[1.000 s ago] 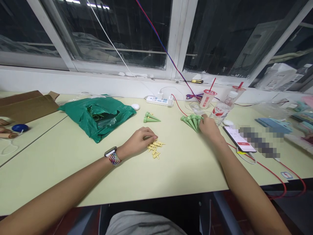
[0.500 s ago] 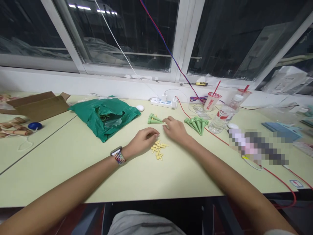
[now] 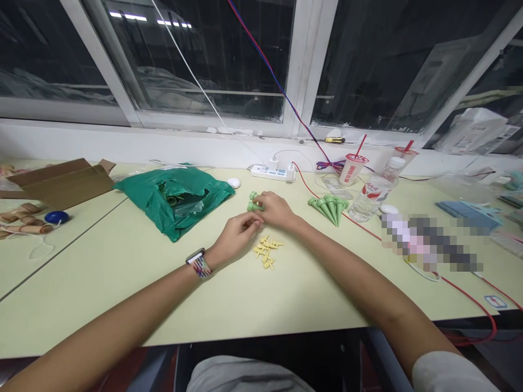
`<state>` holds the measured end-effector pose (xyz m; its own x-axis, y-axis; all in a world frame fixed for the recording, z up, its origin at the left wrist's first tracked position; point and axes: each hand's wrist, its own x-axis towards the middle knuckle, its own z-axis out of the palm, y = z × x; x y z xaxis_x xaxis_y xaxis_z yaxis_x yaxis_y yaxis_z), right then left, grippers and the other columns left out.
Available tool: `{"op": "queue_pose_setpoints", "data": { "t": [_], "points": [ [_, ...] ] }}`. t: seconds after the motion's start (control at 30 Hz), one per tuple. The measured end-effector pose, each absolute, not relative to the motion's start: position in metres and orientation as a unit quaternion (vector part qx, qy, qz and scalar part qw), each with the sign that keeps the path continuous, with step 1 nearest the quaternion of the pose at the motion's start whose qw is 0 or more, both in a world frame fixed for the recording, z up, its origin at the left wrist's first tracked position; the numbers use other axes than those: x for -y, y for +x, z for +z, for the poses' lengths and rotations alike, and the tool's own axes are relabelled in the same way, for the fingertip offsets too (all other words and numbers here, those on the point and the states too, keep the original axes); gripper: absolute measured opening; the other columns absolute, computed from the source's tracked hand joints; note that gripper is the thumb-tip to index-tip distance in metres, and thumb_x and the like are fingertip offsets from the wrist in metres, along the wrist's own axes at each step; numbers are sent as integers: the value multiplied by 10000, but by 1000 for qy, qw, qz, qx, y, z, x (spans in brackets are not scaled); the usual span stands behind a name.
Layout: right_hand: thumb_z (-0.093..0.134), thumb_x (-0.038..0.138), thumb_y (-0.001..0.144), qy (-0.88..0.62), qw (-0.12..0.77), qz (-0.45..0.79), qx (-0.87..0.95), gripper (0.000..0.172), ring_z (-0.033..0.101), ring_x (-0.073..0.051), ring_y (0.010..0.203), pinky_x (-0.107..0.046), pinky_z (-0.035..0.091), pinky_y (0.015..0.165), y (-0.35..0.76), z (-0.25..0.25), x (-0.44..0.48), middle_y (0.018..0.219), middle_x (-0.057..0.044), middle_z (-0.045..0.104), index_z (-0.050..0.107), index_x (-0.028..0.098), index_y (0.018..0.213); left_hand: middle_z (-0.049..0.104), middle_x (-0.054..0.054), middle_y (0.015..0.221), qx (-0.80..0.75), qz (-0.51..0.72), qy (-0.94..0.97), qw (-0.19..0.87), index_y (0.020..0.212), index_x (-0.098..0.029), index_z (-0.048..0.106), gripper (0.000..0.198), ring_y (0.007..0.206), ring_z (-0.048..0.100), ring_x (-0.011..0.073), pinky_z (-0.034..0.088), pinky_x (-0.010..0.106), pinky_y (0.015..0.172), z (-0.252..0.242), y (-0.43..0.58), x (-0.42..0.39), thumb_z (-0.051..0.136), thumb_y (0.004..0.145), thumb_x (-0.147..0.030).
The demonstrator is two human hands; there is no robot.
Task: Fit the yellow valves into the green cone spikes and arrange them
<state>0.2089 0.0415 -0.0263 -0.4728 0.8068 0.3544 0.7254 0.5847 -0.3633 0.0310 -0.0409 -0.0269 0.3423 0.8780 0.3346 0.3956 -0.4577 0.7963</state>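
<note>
My right hand [image 3: 278, 210] is curled over two green plastic cone-shaped spikes [image 3: 252, 207], its fingers closed around the nearer one. Only their wide capped ends show; the hand covers the rest. Just to the left and nearer me, my left hand [image 3: 236, 235] has thumb and fingertips pinched together close to the right hand. Whatever lies in that pinch, if anything, is too small to make out. Several small yellow plastic pegs [image 3: 267, 249] lie in a loose pile below both hands. More green cone-shaped spikes [image 3: 329, 207] are fanned out on the table to the right.
A torn green plastic bag [image 3: 151, 209] lies left of the hands, beside a cardboard box [image 3: 61, 182] and wooden toys [image 3: 26, 223]. A power strip [image 3: 273, 173] sits at the back. On the right stand a water bottle [image 3: 371, 196] and a drink cup [image 3: 351, 171], with a red cable [image 3: 365, 230] nearby.
My right hand has moved left onto the green spikes and closed over one. My left hand stays nearly in place, its fingertips now drawn together close to the right hand.
</note>
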Motion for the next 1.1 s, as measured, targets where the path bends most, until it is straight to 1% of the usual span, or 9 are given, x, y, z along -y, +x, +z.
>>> {"op": "queue_pose_setpoints", "data": {
  "t": [0.1,0.2,0.3,0.37,0.47,0.57,0.77,0.93,1.1],
  "points": [
    [635,232,855,-434,361,177,806,388,601,-163,879,-282,464,826,219,-25,-39,947,-10,665,695,204,1237,711,3,771,-431,392,751,312,975,-205,691,186,754,676,186,504,295,706,-28,29,42,545,966,-320],
    [663,285,836,-408,454,297,734,524,577,-134,739,-268,479,740,231,-23,-29,848,29,618,630,208,1354,673,-14,730,-429,400,745,319,1019,-215,657,180,724,654,174,491,288,697,-30,28,40,538,995,-348],
    [696,351,825,-370,481,410,681,484,567,-127,676,-259,468,644,239,-22,-10,808,30,608,653,197,1282,681,-6,781,-423,420,729,336,1079,-225,619,228,759,670,179,507,294,716,-30,28,39,554,1019,-435],
    [731,380,815,-350,480,463,658,474,589,-131,680,-262,486,642,242,-24,5,800,29,617,657,204,1248,698,8,824,-420,418,731,338,1105,-224,617,282,771,677,184,516,299,716,-28,29,39,563,1021,-488],
    [780,403,802,-340,475,514,628,484,638,-147,710,-283,534,672,243,-27,24,814,22,635,650,215,1229,716,26,862,-404,398,761,316,1062,-211,661,321,792,672,187,517,301,729,-23,33,44,561,1024,-514],
    [798,399,808,-336,478,513,629,463,658,-155,740,-296,551,705,243,-30,34,822,22,624,658,225,1213,725,23,856,-393,399,770,306,1012,-205,693,321,799,671,186,519,293,728,-20,37,49,594,1011,-509],
    [786,379,837,-330,489,462,662,396,636,-146,746,-289,531,714,245,-29,34,822,20,624,686,228,1189,753,27,857,-398,424,732,353,996,-205,722,321,820,707,194,548,288,731,-22,40,49,705,947,-522],
    [783,393,842,-337,482,484,648,397,664,-158,708,-315,557,689,244,-26,34,804,16,652,676,215,1181,762,26,869,-402,435,736,328,958,-208,743,281,824,722,195,550,299,754,-21,39,46,735,935,-488],
    [768,346,860,-317,486,472,664,374,672,-169,771,-334,568,736,246,-22,35,827,15,648,675,220,1200,768,23,875,-400,424,727,364,966,-208,745,267,849,733,208,557,308,773,-17,37,48,720,953,-473]
  ]
}}
